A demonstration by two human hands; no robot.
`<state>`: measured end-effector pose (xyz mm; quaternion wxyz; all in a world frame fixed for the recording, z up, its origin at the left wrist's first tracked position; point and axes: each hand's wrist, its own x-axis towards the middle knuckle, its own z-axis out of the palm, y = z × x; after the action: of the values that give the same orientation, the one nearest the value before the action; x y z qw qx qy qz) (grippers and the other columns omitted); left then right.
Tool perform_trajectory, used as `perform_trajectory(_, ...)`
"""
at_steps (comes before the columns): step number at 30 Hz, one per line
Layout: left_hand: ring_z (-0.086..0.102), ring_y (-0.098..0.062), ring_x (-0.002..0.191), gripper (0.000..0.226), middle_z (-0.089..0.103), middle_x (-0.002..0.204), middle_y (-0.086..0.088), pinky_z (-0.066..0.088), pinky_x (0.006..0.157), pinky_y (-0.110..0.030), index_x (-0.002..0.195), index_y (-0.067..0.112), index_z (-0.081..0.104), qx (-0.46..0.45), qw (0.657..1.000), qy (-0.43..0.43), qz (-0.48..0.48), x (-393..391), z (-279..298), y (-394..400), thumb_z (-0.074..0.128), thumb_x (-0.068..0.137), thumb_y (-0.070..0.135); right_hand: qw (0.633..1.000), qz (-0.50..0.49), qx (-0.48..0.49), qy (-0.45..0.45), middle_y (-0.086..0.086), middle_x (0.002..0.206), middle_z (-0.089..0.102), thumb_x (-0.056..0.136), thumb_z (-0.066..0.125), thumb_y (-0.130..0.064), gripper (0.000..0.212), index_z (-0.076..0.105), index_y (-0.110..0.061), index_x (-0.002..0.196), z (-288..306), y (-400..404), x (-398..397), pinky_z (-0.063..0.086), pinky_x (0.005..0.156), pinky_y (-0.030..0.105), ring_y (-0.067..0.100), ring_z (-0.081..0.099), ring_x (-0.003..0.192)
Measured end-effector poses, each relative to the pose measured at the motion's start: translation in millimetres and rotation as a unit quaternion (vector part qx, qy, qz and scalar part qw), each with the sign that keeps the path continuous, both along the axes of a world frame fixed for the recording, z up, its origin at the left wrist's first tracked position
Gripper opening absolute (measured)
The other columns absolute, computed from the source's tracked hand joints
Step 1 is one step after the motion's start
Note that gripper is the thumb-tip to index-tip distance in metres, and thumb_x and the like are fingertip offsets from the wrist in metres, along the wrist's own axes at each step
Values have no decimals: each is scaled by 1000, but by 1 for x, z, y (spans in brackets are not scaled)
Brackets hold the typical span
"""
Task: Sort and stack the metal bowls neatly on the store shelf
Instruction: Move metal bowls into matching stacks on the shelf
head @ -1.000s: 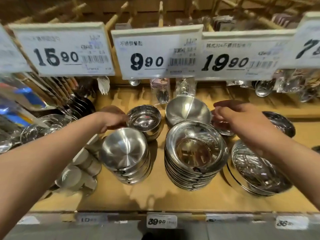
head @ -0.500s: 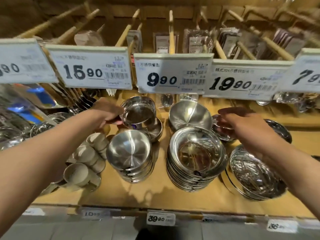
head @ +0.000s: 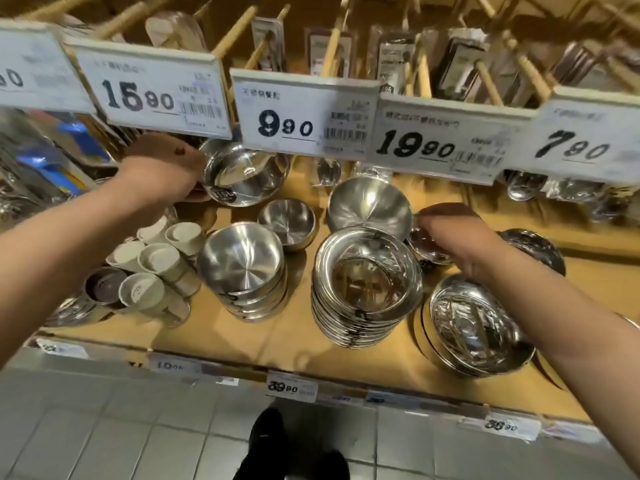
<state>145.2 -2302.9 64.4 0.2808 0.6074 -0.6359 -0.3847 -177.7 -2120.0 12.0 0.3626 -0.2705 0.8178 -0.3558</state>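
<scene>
Two bare hands are out over the tan wooden store shelf (head: 311, 344) as I watch through the head camera. My left hand (head: 162, 171) grips a small shiny steel bowl (head: 242, 173), tilted with its mouth toward me and lifted clear of the shelf, up by the white price card reading 15.90 (head: 152, 93). Below it another small round steel bowl (head: 286, 224) sits alone, just behind a short stack of brushed steel bowls (head: 246, 271). To the right of that stands a taller stack of wide-rimmed steel bowls (head: 367, 289), with a single deep steel bowl (head: 369, 204) touching it from behind.

My right hand (head: 453, 237) reaches down behind the tall stack with curled fingers onto a small dark-looking metal bowl (head: 427, 249); it seems to pinch the rim, though the hand covers most of it. Near my right forearm a low stack of shiny flat steel dishes (head: 479, 329) leans toward the shelf edge, and a dark rounded steel bowl (head: 535, 247) lies behind it.

On the left, pale round-ended cups lying on their sides (head: 156, 268) crowd the shelf. Overhead, the 9.90 price card (head: 304, 117) and 19.90 price card (head: 446, 138) hang low and block the back row, with packaged cutlery on wooden pegs (head: 460, 64) above. Grey floor tiles (head: 138, 427) show below.
</scene>
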Motion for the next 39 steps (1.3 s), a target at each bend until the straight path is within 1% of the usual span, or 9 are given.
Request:
perform_trajectory(4,73,-20,57,18,70,87,-9,65,60,-39,79,20,68,34,998,50,21,-6,-1,16,67,96,15,998,21,60,-18,17,111,72,96,67,-30,33,69,-1,112,-20,-17,-13,58,77,36,20,63,92)
perform_trajectory(9,67,-15,51,16,69,77,-7,63,55,-28,81,12,70,17,999,36,32,-11,7,44,64,96,9,995,46,79,-45,2,82,56,101,60,-16,9,60,-9,107,-30,-33,-10,37,34,10,3,56,48)
perform_trajectory(14,64,-9,41,20,66,75,-10,51,42,-15,80,8,69,5,999,17,44,-14,10,61,59,97,7,993,35,111,-35,4,72,64,98,62,-11,14,62,-1,108,-41,-35,-14,42,42,19,4,57,37)
perform_trajectory(17,64,-17,53,22,64,79,-10,54,44,-17,78,8,67,13,999,16,43,-18,11,65,59,98,8,994,23,93,45,-2,45,64,99,60,-21,23,65,-5,84,-39,-40,-17,48,49,20,5,60,35)
perform_trajectory(20,64,-17,53,22,64,82,-13,61,52,-24,78,7,67,24,998,24,44,-20,10,67,60,99,9,995,4,68,68,11,68,76,100,60,-25,27,67,-3,84,-31,-39,-19,59,68,28,20,75,59)
perform_trajectory(23,65,-13,44,19,64,83,-13,57,45,-21,82,5,67,29,999,16,43,-19,8,68,60,99,10,999,-32,38,22,14,67,72,93,64,-8,14,64,-3,80,-25,-31,-24,53,44,20,15,67,42)
perform_trajectory(27,66,-10,44,24,65,81,-11,62,60,-28,77,9,66,49,998,34,37,-18,7,72,59,100,10,997,-50,16,-48,24,92,75,98,63,-12,18,66,5,103,-16,-15,-36,61,66,37,29,73,66)
perform_trajectory(33,69,-13,49,18,68,80,-13,63,82,-47,79,4,69,54,997,41,33,-22,17,82,60,94,7,992,-82,-30,-95,23,106,71,101,61,-11,26,60,8,119,15,23,-53,59,50,21,22,71,73)
perform_trajectory(39,71,-17,49,16,68,76,-15,64,59,-43,80,3,67,51,998,19,12,-31,32,109,59,94,6,984,-145,-40,-99,10,66,65,102,57,-6,20,55,-4,83,52,80,-53,41,29,17,10,58,32)
